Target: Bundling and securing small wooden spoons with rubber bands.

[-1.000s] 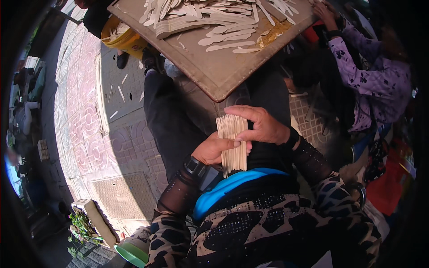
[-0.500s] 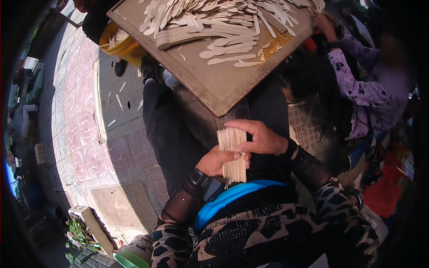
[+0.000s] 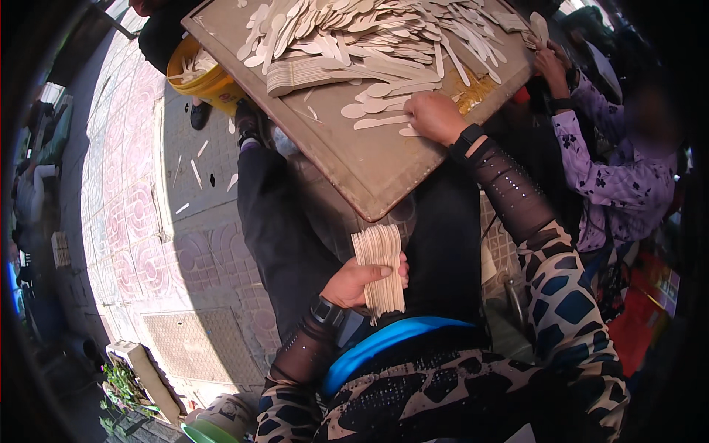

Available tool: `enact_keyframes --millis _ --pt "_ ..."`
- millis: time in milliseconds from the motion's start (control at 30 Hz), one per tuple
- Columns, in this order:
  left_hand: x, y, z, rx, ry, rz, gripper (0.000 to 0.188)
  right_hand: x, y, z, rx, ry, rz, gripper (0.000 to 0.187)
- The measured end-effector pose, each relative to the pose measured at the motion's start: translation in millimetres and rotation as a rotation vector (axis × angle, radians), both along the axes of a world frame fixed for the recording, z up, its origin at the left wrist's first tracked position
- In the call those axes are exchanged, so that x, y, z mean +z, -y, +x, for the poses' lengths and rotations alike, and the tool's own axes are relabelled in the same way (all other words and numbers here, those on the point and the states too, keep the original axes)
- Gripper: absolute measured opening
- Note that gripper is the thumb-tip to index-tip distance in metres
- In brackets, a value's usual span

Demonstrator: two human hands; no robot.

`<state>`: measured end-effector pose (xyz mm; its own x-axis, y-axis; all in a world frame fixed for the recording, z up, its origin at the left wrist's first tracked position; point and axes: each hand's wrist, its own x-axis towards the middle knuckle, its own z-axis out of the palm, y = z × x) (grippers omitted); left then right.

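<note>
Over my lap, my left hand (image 3: 353,283) is wrapped round an upright bundle of flat wooden spoons (image 3: 378,249), thumb across its front. My right hand (image 3: 437,119) is stretched out over the brown tabletop (image 3: 369,166). Its curled fingers pinch the right end of a loose wooden spoon (image 3: 381,122); the fingertips are partly hidden. Several more spoons lie just beyond that hand. A neat row of stacked spoons (image 3: 306,77) lies on its side to the left, in front of a big loose heap of spoons (image 3: 354,37).
At the right, another person's hand (image 3: 550,65) holds wooden spoons by the table edge. A yellow bucket (image 3: 210,85) with wooden pieces stands left of the table. Stray pieces lie on the paving (image 3: 196,173). A light green-rimmed tub (image 3: 210,428) and a planter (image 3: 148,380) are at lower left.
My right hand has left the top of the bundle and reached forward and right to the loose spoons on the table. My left hand still grips the bundle.
</note>
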<state>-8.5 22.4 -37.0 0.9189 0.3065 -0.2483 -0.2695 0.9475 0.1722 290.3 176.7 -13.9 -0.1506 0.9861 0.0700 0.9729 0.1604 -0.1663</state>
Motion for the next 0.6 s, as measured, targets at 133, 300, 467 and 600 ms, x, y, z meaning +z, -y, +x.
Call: enact_keyframes --millis 133,300,467,600 --pt "0 0 -1 -0.002 -0.01 -0.019 0.038 13 -18 -15 0.057 0.159 -0.111 0.006" --pt "0 1 3 -0.005 -0.009 -0.022 0.039 21 -24 -1 0.148 -0.027 -0.085 0.006" --pt "-2 -1 0 -0.005 0.004 -0.046 0.039 40 -8 18 -0.096 -0.296 -0.081 0.009" --pt "-3 -1 3 -0.006 0.013 -0.051 0.04 29 10 10 -0.081 -0.275 -0.303 0.013"
